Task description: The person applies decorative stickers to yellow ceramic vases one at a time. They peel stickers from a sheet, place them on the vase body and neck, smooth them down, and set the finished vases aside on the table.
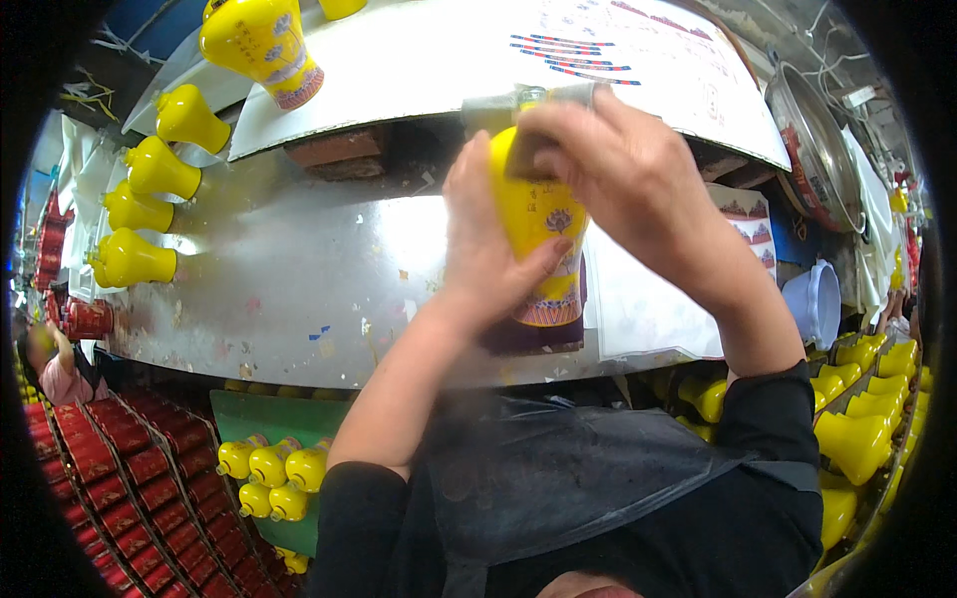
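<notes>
Left grip [490, 229] clasps a yellow bottle [534, 219] midway; right grip [623, 164], higher, pinches something dark [524, 159].

Between the left hand [477, 231] and the right hand [628, 164], the vase-shaped bottle [526, 219] is bright yellow with dark lettering, a purple lotus [559, 220] and a pink-and-blue patterned base [551, 311]. Left of the left hand, bottles [164, 167] are plain yellow, the counter [309, 269] silver-grey. Beyond the right hand, thin strips [595, 77] are red and blue.
</notes>
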### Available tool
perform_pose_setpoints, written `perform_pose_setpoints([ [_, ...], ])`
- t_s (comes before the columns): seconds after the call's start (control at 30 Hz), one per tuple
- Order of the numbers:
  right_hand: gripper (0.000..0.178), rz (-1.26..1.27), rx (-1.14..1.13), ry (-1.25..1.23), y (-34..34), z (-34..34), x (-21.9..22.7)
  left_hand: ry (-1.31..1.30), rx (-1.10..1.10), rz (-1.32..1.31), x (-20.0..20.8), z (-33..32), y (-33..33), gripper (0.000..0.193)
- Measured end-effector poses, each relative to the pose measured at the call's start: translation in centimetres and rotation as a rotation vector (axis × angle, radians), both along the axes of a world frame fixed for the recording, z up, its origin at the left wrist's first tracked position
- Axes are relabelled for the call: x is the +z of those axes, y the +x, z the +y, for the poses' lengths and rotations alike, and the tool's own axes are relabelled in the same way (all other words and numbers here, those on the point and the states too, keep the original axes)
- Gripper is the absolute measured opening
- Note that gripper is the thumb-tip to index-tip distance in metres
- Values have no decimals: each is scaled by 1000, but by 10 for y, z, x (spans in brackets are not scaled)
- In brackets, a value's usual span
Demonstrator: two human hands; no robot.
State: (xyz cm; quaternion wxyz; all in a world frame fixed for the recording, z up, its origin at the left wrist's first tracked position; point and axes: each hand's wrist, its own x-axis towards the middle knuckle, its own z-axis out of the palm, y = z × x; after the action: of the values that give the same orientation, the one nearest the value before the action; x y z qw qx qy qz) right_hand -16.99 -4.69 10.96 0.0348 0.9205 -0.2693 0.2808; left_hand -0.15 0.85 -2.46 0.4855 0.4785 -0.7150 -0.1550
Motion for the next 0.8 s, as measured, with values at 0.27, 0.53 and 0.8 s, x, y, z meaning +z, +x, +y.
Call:
perform_pose_setpoints([
  [0.27, 22, 43, 34, 154, -12, -28, 1, 121, 1, 203, 19, -8, 4, 102],
  [0.53, 20, -161, 19, 321, -17, -45, -4, 123, 58, 299, 16, -19, -11, 62],
  [0.8, 23, -21, 25, -274, -30, -4, -24, 318, -149, 812, 26, -13, -5, 42],
])
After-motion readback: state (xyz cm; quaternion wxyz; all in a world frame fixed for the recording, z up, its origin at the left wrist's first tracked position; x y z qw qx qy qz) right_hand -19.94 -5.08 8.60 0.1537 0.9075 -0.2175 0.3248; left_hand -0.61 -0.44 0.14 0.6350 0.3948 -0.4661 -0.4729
